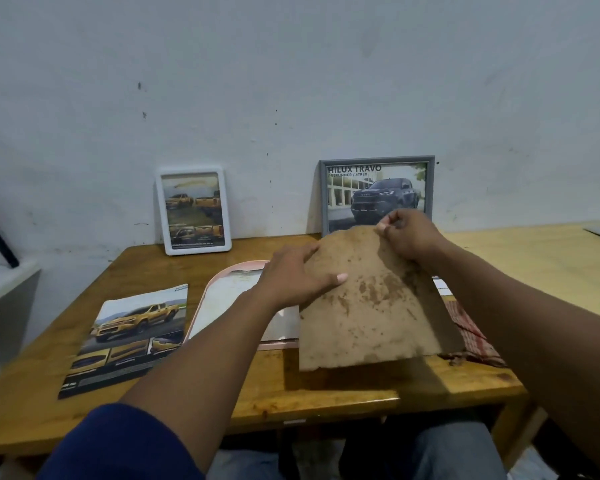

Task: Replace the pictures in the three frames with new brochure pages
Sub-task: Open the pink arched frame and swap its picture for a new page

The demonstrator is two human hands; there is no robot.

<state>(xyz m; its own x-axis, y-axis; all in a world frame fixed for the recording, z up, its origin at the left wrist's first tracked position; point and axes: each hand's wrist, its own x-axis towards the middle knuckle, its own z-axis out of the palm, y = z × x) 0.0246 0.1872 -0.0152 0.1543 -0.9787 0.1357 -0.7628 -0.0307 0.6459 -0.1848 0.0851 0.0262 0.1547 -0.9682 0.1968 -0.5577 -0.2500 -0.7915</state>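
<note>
I hold a stained brown backing board above the table's middle, tilted toward me. My left hand grips its left edge, thumb on the face. My right hand pinches its top right corner. A pink frame lies flat beneath, with a white sheet inside it. A white frame with yellow truck pictures leans on the wall at the back left. A grey frame with a dark truck picture leans at the back middle. A brochure showing a yellow truck lies at the front left.
The wooden table ends close to my knees. A red checked cloth lies under my right forearm. A second, paler table stands to the right. A white wall rises directly behind the frames.
</note>
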